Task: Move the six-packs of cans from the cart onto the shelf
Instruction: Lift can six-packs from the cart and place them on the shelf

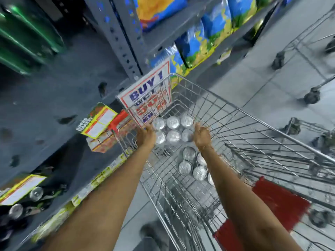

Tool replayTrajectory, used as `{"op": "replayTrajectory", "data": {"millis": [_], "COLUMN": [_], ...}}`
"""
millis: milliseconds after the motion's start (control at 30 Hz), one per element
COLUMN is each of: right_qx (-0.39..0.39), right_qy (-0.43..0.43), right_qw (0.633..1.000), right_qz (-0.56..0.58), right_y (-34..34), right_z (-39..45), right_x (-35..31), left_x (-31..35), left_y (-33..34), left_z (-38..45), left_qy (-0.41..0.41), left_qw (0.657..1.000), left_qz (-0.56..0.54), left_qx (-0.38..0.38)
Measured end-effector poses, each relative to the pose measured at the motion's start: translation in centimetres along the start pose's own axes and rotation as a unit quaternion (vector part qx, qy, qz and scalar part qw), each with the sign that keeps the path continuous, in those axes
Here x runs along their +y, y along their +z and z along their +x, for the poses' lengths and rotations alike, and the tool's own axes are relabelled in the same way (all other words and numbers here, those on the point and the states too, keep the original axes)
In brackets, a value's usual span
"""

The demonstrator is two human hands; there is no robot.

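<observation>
A six-pack of silver-topped cans [173, 130] sits in the wire cart [241, 113], toward its far end. My left hand [146, 135] is pressed against the pack's left side and my right hand [202, 135] against its right side, gripping it between them. A second pack of cans [192, 163] lies lower in the cart, nearer to me, partly hidden by my right forearm. The grey shelf [54, 98] stands to the left of the cart, with a few cans [36, 193] on a lower level at the bottom left.
A "BUY 1" sign [150, 93] hangs off the shelf edge over the cart's far left corner. Boxed goods [99, 122] and blue-yellow bags [204, 42] fill the shelves. More carts [311, 57] stand on the tiled floor to the right. The cart's red seat flap [279, 200] is near me.
</observation>
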State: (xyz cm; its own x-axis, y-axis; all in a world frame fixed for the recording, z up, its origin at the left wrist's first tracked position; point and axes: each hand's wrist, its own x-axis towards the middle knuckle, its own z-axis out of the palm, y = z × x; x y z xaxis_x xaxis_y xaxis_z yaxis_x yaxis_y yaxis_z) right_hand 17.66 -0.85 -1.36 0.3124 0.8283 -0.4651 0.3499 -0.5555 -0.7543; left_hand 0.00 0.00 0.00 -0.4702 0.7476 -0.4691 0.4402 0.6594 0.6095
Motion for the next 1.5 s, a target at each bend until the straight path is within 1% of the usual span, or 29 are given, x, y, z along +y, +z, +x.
{"op": "replayTrajectory", "data": {"millis": [33, 100, 167, 200, 300, 400, 500, 567, 667, 833, 900, 1000, 1100, 1167, 1233, 1333, 1433, 1500], "right_qx": [-0.024, -0.031, -0.005, 0.005, -0.002, -0.006, 0.024, 0.035, 0.032, 0.035, 0.052, 0.078, 0.116, 0.134, 0.131, 0.125, 0.099, 0.081], "right_qy": [0.022, 0.051, 0.047, 0.038, 0.041, 0.050, 0.049, 0.048, 0.027, -0.028, -0.055, -0.099, -0.153, -0.190, -0.223, -0.256, -0.280, -0.318], "right_qw": [0.999, 0.996, 0.997, 0.997, 0.994, 0.990, 0.988, 0.985, 0.986, 0.996, 0.995, 0.989, 0.980, 0.971, 0.964, 0.957, 0.953, 0.944], "right_qz": [0.024, 0.059, 0.066, 0.064, 0.100, 0.135, 0.146, 0.164, 0.160, 0.083, 0.067, 0.077, 0.054, 0.051, 0.056, 0.059, 0.053, 0.037], "right_y": [0.5, 1.6, 2.6, 3.0, 3.5, 3.6, 3.9, 4.0, 3.7, 1.3, -0.2, -2.6, -4.9, -6.3, -7.2, -7.6, -6.3, -4.6], "right_z": [0.4, 1.1, 1.6, 1.9, 2.8, 3.3, 3.4, 3.1, 2.4, 0.6, -0.4, -2.5, -4.7, -6.3, -8.3, -11.6, -14.8, -17.3], "right_x": [0.4, 1.3, 2.0, 2.1, 2.5, 2.7, 2.3, 2.0, 2.0, 0.5, -0.7, -3.0, -6.2, -9.1, -12.1, -17.0, -21.7, -24.3], "left_x": [-0.2, -0.9, -1.5, -1.5, -1.5, -1.4, -1.1, -1.0, -1.1, 0.2, 1.5, 3.9, 6.0, 7.1, 8.1, 8.8, 8.1, 6.7], "left_y": [0.4, 1.7, 3.2, 3.8, 5.1, 5.6, 5.6, 5.3, 4.7, 2.9, 1.5, -1.4, -5.2, -8.2, -11.7, -17.6, -23.5, -27.3], "left_z": [0.3, 0.9, 1.3, 1.5, 2.1, 2.4, 2.4, 2.1, 1.8, -0.2, -1.5, -3.9, -6.3, -7.8, -9.4, -11.6, -13.1, -13.8], "left_qy": [-0.028, -0.078, -0.099, -0.105, -0.096, -0.080, -0.053, -0.037, -0.037, -0.016, 0.004, 0.044, 0.085, 0.093, 0.105, 0.124, 0.128, 0.124], "left_qw": [1.000, 0.997, 0.995, 0.994, 0.994, 0.991, 0.988, 0.984, 0.986, 0.990, 0.990, 0.988, 0.983, 0.983, 0.983, 0.978, 0.970, 0.963], "left_qz": [-0.006, -0.004, -0.015, -0.018, -0.002, -0.049, -0.039, -0.058, -0.066, -0.063, -0.074, -0.084, -0.123, -0.124, -0.110, -0.117, -0.131, -0.145], "left_qx": [0.000, -0.003, -0.019, -0.010, 0.048, 0.098, 0.141, 0.161, 0.150, 0.129, 0.120, 0.118, 0.105, 0.103, 0.108, 0.120, 0.158, 0.188]}}
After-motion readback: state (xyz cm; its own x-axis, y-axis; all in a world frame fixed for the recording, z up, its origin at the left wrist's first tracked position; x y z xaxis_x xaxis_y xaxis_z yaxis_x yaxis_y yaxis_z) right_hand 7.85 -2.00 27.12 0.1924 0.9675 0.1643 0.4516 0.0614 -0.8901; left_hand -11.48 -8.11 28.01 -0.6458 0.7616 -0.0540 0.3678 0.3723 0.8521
